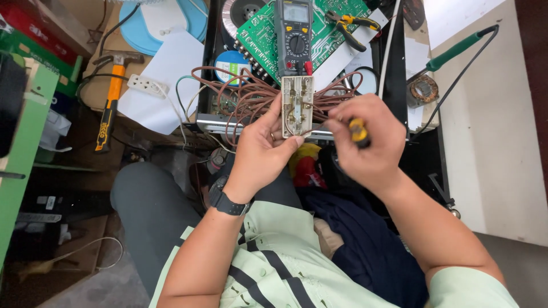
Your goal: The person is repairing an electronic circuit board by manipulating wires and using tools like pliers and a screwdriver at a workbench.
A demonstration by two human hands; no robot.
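Observation:
My left hand [264, 147] holds a small cream rectangular electrical part [297, 106] upright, open side toward me, with metal contacts showing inside. My right hand [365, 140] is closed around a screwdriver with a yellow and black handle [359, 131]; its tip points left toward the part and is hidden behind my fingers. A tangle of brown wires [245, 97] loops behind and around the part. A black wristwatch [227, 201] sits on my left wrist.
Behind the hands lies a green circuit board [257, 34] with a grey multimeter [293, 34] and yellow-handled pliers [351, 25] on it. An orange-handled hammer [111, 94] and white power strip [147, 85] lie left. A green soldering iron [456, 51] rests right.

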